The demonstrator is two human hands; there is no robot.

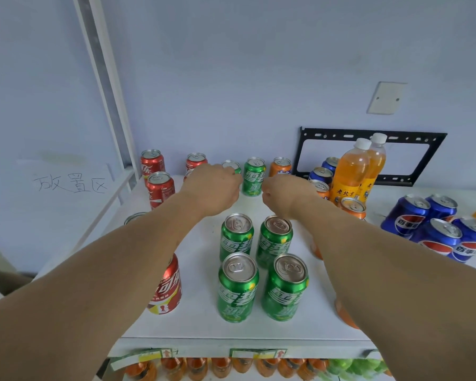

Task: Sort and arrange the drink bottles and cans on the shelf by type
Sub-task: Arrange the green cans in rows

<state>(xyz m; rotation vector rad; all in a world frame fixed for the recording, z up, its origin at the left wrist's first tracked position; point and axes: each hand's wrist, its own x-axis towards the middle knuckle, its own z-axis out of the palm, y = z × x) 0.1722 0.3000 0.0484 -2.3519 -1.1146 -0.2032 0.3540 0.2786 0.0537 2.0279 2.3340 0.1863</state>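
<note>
Several green cans stand in a block at the middle of the white shelf top, such as one at the front. Two more green cans stand at the back. My left hand grips the left one, of which only the top shows. My right hand, with its fingers curled, lies against the right side of the other green can. Whether it holds that can is hidden. Red cans stand at the left, orange cans right of the green ones.
Two orange drink bottles stand at the back right beside several blue cans. A black metal bracket leans on the wall. More orange cans lie partly hidden under my right forearm. Bottles fill the shelf below.
</note>
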